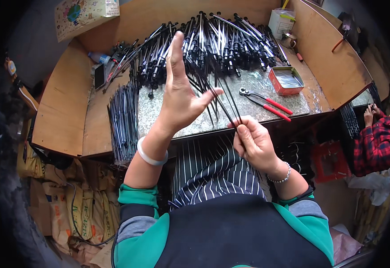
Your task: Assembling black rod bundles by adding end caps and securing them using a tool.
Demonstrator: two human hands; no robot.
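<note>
My right hand (255, 140) pinches a few thin black rods (233, 105) by their near ends, between thumb and fingers, above the front edge of the bench. The rods fan out away from me, and their far ends are blurred. My left hand (179, 96) is raised to the left of them, fingers stretched up and thumb spread toward the rods. Nothing is held in it; whether the thumb touches a rod I cannot tell. Beyond both hands lies a big heap of black and silver rods (204, 42) with black end pieces.
Red-handled cutters (266, 103) and a red tin (286, 81) lie right on the speckled slab (186, 128). Thin black rods (122, 120) are stacked at the left. Wooden side walls (63, 100) enclose the bench. Another person in a checked sleeve (375, 145) works at far right.
</note>
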